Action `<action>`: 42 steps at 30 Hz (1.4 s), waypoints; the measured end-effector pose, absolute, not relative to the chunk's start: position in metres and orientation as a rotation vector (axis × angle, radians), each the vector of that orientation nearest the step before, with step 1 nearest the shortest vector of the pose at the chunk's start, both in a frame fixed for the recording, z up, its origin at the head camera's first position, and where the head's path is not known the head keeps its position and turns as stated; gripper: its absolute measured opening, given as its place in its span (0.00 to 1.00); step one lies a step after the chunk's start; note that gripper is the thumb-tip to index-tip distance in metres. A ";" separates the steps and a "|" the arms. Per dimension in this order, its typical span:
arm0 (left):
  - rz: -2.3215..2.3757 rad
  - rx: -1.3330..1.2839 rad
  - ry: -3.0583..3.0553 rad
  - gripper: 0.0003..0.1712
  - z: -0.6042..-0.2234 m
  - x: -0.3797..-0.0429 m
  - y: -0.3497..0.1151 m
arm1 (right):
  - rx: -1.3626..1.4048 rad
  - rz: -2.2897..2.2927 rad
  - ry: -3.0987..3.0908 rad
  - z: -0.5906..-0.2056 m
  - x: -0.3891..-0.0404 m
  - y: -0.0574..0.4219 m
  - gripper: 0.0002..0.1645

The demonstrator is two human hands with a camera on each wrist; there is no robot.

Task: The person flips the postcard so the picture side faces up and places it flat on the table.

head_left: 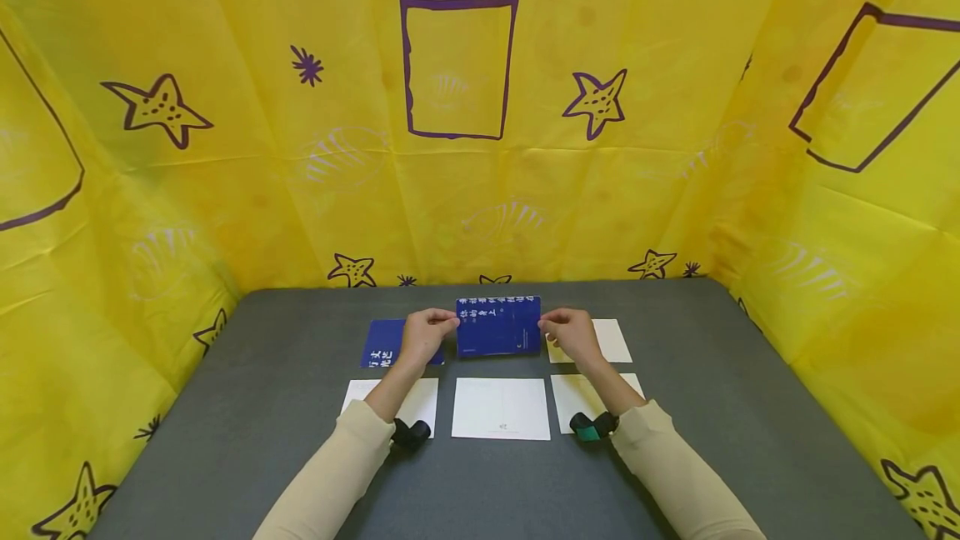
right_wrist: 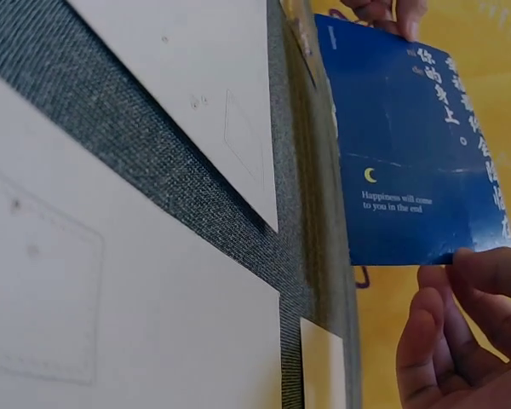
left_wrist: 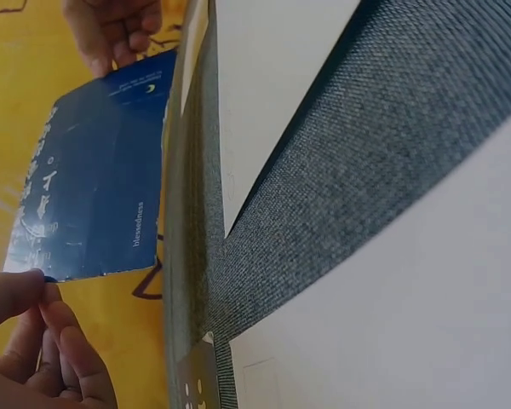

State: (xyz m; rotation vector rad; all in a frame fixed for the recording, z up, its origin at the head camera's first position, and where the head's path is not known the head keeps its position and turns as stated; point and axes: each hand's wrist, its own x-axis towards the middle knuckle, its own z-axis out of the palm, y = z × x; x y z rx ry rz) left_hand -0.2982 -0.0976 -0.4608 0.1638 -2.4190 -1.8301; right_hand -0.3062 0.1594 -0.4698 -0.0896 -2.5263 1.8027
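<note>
A blue postcard (head_left: 498, 328) with white characters is held up by its two short sides above the far middle of the table. My left hand (head_left: 427, 333) pinches its left edge between thumb and fingertips. At the opposite edge my right hand (head_left: 572, 332) pinches it the same way. The right wrist view shows a small yellow moon and English print on the blue postcard (right_wrist: 409, 153). In the left wrist view, the word "blessedness" shows on the blue postcard (left_wrist: 102, 179). Another blue postcard (head_left: 382, 338) lies flat beneath my left hand, partly covered by it.
White postcards lie in a near row: a left one (head_left: 424, 407), a middle one (head_left: 501, 408) and a right one (head_left: 573, 398). A further white card (head_left: 611, 340) lies beyond my right hand. Yellow patterned cloth (head_left: 465, 215) encloses the grey table (head_left: 247, 373) at back and sides.
</note>
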 end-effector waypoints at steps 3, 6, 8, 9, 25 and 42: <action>-1.831 0.186 -2.417 0.09 -0.461 -0.298 -0.098 | -0.096 1.808 -2.528 -0.470 -0.306 0.159 0.09; -1.823 0.206 -2.419 0.10 -0.461 -0.298 -0.098 | -0.095 1.819 -2.518 -0.470 -0.306 0.159 0.09; -1.808 0.205 -2.418 0.10 -0.462 -0.298 -0.098 | -0.099 1.823 -2.510 -0.469 -0.305 0.158 0.09; -1.804 0.205 -2.416 0.10 -0.462 -0.298 -0.098 | -0.101 1.824 -2.506 -0.469 -0.305 0.157 0.09; -1.731 0.145 -2.474 0.16 -0.463 -0.294 -0.097 | -0.128 1.839 -2.528 -0.467 -0.306 0.159 0.08; -1.611 0.160 -2.551 0.15 -0.461 -0.301 -0.096 | -0.156 1.806 -2.637 -0.462 -0.315 0.157 0.09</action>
